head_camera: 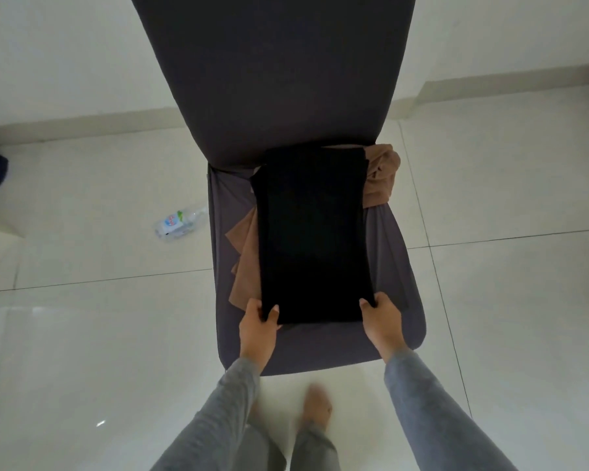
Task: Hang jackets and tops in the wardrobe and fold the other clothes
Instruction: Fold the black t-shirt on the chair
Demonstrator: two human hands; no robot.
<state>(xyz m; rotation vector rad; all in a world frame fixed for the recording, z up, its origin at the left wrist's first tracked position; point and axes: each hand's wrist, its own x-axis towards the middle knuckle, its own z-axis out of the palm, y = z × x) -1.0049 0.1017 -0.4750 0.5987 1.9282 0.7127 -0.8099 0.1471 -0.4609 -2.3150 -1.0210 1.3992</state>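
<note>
Gripping near corners of black garment (313, 239), left hand (257, 329), right hand (383, 321); brown cloth (244, 266) underneath, bottle (181, 222) beside chair (286, 79).

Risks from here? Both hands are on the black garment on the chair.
1. The left hand and right hand pinch only the near corners of the black garment; lifting from there may let the fold sag open.
2. It lies on a crumpled tan garment; pulling could drag that off the chair.
3. A plastic bottle lies on the floor left of the chair: possible trip hazard.
</note>
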